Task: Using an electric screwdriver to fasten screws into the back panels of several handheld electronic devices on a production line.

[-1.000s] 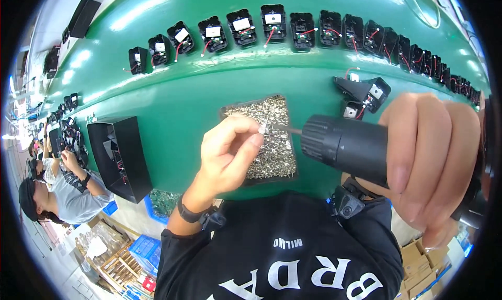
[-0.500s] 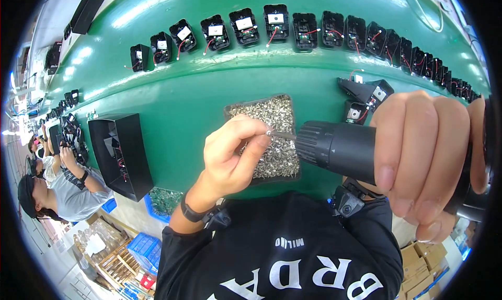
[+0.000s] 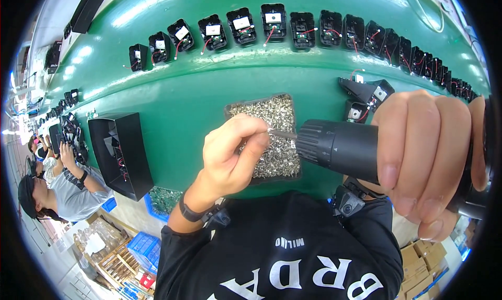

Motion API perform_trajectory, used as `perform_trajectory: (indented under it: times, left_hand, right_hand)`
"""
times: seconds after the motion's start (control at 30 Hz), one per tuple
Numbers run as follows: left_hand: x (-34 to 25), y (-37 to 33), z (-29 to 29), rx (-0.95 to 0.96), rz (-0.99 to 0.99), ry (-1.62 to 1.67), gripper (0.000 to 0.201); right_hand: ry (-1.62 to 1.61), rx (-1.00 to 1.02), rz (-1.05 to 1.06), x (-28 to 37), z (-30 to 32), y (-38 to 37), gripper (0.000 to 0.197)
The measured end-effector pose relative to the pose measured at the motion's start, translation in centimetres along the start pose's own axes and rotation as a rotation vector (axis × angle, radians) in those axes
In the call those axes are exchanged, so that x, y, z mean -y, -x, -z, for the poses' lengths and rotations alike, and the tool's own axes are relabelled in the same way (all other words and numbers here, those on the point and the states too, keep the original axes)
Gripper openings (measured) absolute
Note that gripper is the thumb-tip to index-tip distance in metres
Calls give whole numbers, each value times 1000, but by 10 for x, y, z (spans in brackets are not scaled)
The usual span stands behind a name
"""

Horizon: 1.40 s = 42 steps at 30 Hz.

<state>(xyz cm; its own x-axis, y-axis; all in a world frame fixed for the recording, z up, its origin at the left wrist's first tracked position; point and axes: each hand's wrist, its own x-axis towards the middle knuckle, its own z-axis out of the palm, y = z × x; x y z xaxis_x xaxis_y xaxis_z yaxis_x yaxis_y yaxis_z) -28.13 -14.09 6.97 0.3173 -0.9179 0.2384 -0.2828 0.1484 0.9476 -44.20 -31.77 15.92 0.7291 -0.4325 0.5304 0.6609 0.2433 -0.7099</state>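
Observation:
My right hand (image 3: 423, 153) is wrapped round a black electric screwdriver (image 3: 340, 149), which points left across the bench. Its thin metal bit (image 3: 285, 135) reaches to the fingertips of my left hand (image 3: 230, 156). There, thumb and forefinger pinch a tiny silver screw (image 3: 269, 130) at the bit's tip, mostly hidden by the fingers. Both hands hover over a dark shallow tray (image 3: 299, 174) heaped with small loose screws (image 3: 277, 161).
Several open black housings (image 3: 274, 25) with red wires line the far side of the green bench (image 3: 178, 99). More housings (image 3: 366, 93) lie right of the tray. A black box (image 3: 137, 156) with parts stands at left. Beyond it, a co-worker (image 3: 78, 198) sits at the bench.
My hands, the screwdriver and the pinched screw stay almost where they were, the driver shifting very slightly. The far row of housings appears slightly shifted in view.

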Motion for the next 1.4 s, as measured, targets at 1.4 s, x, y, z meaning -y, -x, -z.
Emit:
perform_trajectory:
  times: [1.4]
  left_hand:
    - [136,-163,3,283,-269,-913,61]
  right_hand:
    - [396,-623,251,-146,86,-43,45]
